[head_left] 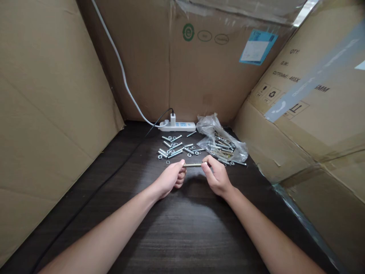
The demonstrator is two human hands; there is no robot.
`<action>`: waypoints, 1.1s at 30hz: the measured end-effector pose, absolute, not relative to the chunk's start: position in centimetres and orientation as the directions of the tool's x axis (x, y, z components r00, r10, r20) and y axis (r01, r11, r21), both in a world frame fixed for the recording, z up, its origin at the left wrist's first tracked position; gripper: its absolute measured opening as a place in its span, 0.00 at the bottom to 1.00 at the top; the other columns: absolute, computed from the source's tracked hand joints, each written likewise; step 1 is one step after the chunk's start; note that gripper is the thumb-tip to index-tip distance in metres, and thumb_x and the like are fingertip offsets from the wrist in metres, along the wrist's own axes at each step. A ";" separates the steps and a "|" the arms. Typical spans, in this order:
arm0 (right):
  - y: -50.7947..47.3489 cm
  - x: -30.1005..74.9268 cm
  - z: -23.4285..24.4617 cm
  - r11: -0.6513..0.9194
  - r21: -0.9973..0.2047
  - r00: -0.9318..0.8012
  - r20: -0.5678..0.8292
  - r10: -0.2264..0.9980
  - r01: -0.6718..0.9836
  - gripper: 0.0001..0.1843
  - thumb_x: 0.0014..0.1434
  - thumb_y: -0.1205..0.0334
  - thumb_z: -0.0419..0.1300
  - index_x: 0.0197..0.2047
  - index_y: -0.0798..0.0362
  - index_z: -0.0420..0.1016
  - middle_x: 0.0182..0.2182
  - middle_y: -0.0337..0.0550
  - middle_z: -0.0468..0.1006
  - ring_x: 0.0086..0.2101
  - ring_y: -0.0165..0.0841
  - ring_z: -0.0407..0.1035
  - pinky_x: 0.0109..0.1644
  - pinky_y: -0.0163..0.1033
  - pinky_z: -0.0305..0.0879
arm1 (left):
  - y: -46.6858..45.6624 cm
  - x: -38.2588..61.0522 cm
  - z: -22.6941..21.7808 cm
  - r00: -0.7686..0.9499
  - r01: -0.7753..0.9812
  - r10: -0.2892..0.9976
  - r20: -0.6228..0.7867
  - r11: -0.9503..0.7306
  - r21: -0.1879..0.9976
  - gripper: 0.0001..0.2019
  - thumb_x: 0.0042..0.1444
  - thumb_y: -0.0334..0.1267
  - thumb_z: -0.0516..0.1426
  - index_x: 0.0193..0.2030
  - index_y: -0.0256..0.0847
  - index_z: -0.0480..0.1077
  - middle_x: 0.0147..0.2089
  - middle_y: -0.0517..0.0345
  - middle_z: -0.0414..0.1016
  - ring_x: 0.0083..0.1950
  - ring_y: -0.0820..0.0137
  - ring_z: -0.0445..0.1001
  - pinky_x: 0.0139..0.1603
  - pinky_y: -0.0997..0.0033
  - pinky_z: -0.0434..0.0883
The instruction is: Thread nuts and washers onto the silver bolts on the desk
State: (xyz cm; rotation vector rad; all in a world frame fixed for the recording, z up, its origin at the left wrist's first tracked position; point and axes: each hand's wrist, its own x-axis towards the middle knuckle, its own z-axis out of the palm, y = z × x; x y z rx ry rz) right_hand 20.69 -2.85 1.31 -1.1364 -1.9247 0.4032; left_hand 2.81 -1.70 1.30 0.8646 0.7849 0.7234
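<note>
A dark wood-grain bench [171, 239] ran between tall cardboard walls [199, 80], with a white power strip [185, 126] at the far side and a black cable [114, 171] trailing down the left. In the middle of the bench, well short of its far side, a brass-toned bolt [193, 165] was held up between the two hands. The left hand [172, 177] was closed around one end, its thumb on top; the right hand [216, 176] pinched the other end between thumb and fingertips.

The handling looked partway through: silver bolts [176, 154] and separate washers [189, 155] lay loose beyond the hands, while many pieces [226, 145] sat bunched in an open clear plastic bag [209, 123], apparently not sorted out. Whether the held bolt carried a nut or washer could not be told, as the fingers covered its ends.

Its long axis ran left to right, nearly level and square to the person's view. Which end was the head, and so which way it pointed, was hidden.
</note>
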 end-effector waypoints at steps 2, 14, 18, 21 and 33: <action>-3.0 20.6 1.4 0.532 -0.644 -0.234 0.493 0.838 0.549 0.10 0.65 0.60 0.46 0.31 0.52 0.59 0.24 0.36 0.61 0.25 0.29 0.58 0.31 0.36 0.53 | -1.7 2.9 1.4 0.511 -0.188 0.798 -0.320 0.468 0.864 0.17 0.62 0.45 0.45 0.24 0.40 0.49 0.19 0.71 0.41 0.17 0.82 0.37 0.17 0.81 0.38; -3.2 20.7 2.2 0.592 -0.508 -0.332 0.513 0.791 0.625 0.01 0.54 0.66 0.50 0.33 0.53 0.61 0.25 0.37 0.62 0.25 0.30 0.57 0.30 0.36 0.53 | -1.7 2.5 1.6 0.509 -0.239 0.775 -0.375 0.546 0.803 0.15 0.61 0.43 0.46 0.25 0.40 0.50 0.19 0.72 0.41 0.17 0.82 0.37 0.16 0.83 0.38; -3.2 20.7 2.6 0.606 -0.468 -0.351 0.523 0.777 0.643 0.02 0.55 0.65 0.51 0.32 0.53 0.63 0.25 0.37 0.64 0.25 0.30 0.59 0.31 0.36 0.54 | -1.6 2.4 1.6 0.524 -0.257 0.759 -0.387 0.574 0.778 0.16 0.61 0.43 0.46 0.25 0.41 0.49 0.19 0.72 0.40 0.17 0.82 0.36 0.16 0.83 0.38; -3.1 20.8 2.8 0.615 -0.435 -0.364 0.531 0.765 0.658 0.03 0.56 0.63 0.52 0.31 0.53 0.63 0.24 0.37 0.64 0.25 0.30 0.59 0.30 0.36 0.54 | -1.5 2.3 1.5 0.533 -0.277 0.754 -0.385 0.585 0.762 0.15 0.61 0.43 0.47 0.25 0.41 0.49 0.19 0.72 0.38 0.17 0.82 0.36 0.16 0.83 0.38; -2.7 21.3 2.7 0.591 -0.419 -0.389 0.473 0.790 0.689 0.11 0.63 0.60 0.48 0.30 0.53 0.64 0.23 0.39 0.66 0.25 0.30 0.60 0.30 0.36 0.53 | -1.8 2.7 1.6 0.484 -0.244 0.809 -0.334 0.492 0.836 0.15 0.60 0.44 0.47 0.25 0.40 0.51 0.20 0.71 0.42 0.17 0.83 0.37 0.16 0.83 0.38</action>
